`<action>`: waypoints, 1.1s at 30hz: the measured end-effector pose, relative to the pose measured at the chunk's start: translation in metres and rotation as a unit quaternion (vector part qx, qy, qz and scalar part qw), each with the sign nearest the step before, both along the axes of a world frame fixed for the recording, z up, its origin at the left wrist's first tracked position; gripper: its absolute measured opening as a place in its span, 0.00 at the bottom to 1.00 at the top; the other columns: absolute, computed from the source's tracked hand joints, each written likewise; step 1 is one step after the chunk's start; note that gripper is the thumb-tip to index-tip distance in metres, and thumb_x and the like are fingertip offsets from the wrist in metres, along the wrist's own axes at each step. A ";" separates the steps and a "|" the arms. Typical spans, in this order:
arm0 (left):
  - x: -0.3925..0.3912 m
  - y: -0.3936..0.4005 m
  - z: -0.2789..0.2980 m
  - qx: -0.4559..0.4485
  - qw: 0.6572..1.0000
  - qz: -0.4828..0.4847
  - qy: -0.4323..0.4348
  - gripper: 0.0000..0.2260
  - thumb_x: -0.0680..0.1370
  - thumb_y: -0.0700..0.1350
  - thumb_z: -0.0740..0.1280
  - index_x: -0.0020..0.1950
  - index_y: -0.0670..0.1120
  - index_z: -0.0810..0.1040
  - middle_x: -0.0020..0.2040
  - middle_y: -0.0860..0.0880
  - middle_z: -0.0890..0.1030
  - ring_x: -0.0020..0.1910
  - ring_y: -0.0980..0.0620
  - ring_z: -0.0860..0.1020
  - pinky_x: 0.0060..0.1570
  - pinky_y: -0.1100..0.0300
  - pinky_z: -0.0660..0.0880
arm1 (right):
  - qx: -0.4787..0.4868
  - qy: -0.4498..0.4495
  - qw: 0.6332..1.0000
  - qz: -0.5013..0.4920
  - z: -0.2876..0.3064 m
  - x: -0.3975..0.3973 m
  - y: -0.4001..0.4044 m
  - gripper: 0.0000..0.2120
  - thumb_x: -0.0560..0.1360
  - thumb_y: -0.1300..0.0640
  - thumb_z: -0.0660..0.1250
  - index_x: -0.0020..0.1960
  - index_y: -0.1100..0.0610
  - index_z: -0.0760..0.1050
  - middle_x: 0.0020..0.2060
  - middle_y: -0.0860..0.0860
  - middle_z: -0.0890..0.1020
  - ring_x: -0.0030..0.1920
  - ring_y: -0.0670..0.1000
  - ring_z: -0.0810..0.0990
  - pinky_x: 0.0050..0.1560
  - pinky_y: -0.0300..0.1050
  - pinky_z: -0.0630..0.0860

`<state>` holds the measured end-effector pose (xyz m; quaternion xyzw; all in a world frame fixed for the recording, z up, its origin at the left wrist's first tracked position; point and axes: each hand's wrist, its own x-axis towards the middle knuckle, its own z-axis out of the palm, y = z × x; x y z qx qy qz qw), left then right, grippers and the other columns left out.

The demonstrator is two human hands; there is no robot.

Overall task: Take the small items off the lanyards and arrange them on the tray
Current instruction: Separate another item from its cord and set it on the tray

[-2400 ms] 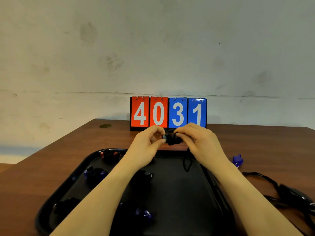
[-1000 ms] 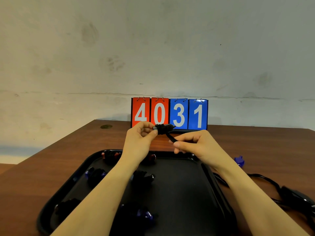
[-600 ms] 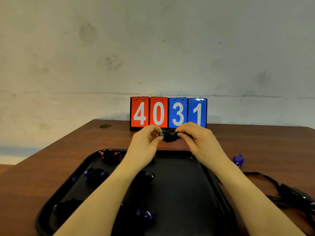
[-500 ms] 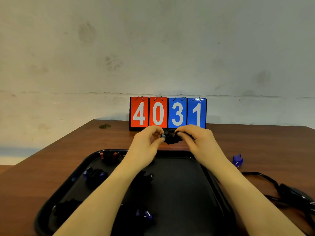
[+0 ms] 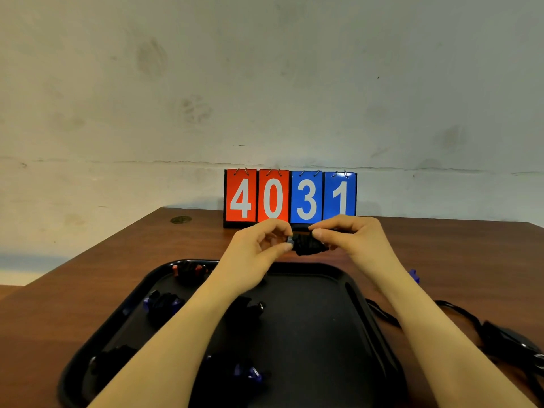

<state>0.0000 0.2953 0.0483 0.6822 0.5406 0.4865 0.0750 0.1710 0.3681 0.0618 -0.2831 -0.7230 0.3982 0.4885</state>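
I see a brown wooden table (image 5: 117, 269) set against a pale, scuffed wall (image 5: 265, 83). At its far edge a flip scoreboard (image 5: 290, 197) stands upright, reading 4 and 0 on red cards, 3 and 1 on blue. A small dark round disc (image 5: 180, 219) sits at the far left.

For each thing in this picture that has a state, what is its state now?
Left hand: pinches the black bundle.
Right hand: grips the bundle's other end.
Black bundle: held above the tray's far rim.
Tray: lies flat, holds several small dark items.
Flip scoreboard: upright, shows 4031.
Blue piece: on the table, outside the tray.
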 end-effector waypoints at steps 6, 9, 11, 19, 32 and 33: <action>0.001 -0.001 0.002 -0.002 0.998 -0.034 -0.055 0.09 0.75 0.40 0.67 0.45 0.55 0.76 0.42 0.57 0.78 0.42 0.63 0.75 0.45 0.74 0.71 | -0.064 0.021 0.995 0.076 0.002 0.003 -0.002 0.08 0.72 0.64 0.67 0.42 0.53 0.83 0.42 0.51 0.85 0.49 0.48 0.82 0.51 0.46 0.79; 0.002 -0.002 0.003 0.002 0.994 -0.047 -0.097 0.09 0.74 0.38 0.68 0.45 0.54 0.76 0.42 0.57 0.78 0.43 0.63 0.76 0.47 0.72 0.72 | -0.072 0.051 0.992 0.089 0.003 0.001 -0.004 0.10 0.73 0.65 0.67 0.47 0.53 0.82 0.41 0.50 0.83 0.49 0.50 0.82 0.48 0.45 0.79; 0.002 -0.001 0.002 0.002 0.989 -0.056 -0.136 0.10 0.74 0.37 0.68 0.45 0.53 0.77 0.41 0.58 0.79 0.44 0.61 0.78 0.49 0.68 0.74 | -0.067 0.065 0.992 0.088 0.003 0.000 -0.006 0.10 0.73 0.66 0.66 0.47 0.54 0.81 0.38 0.50 0.82 0.43 0.51 0.82 0.43 0.41 0.78; 0.004 0.002 0.001 0.017 0.962 -0.071 -0.263 0.09 0.73 0.36 0.68 0.46 0.50 0.78 0.42 0.52 0.81 0.42 0.56 0.80 0.46 0.66 0.75 | -0.078 0.151 0.976 0.134 -0.001 -0.006 -0.010 0.06 0.67 0.64 0.67 0.42 0.58 0.81 0.36 0.55 0.83 0.34 0.50 0.80 0.42 0.39 0.78; 0.002 0.002 0.003 0.015 0.957 -0.068 -0.283 0.07 0.72 0.33 0.69 0.46 0.43 0.78 0.38 0.48 0.83 0.39 0.51 0.83 0.42 0.62 0.78 | -0.039 0.103 0.988 0.111 -0.002 -0.008 -0.013 0.05 0.65 0.55 0.70 0.40 0.51 0.83 0.33 0.55 0.83 0.40 0.52 0.81 0.56 0.50 0.76; 0.002 0.002 0.002 0.012 0.958 -0.068 -0.278 0.07 0.72 0.33 0.70 0.45 0.43 0.78 0.39 0.48 0.83 0.39 0.50 0.83 0.42 0.61 0.78 | -0.035 0.098 0.989 0.104 -0.002 -0.007 -0.012 0.05 0.66 0.55 0.70 0.40 0.52 0.83 0.33 0.54 0.83 0.41 0.52 0.81 0.57 0.51 0.75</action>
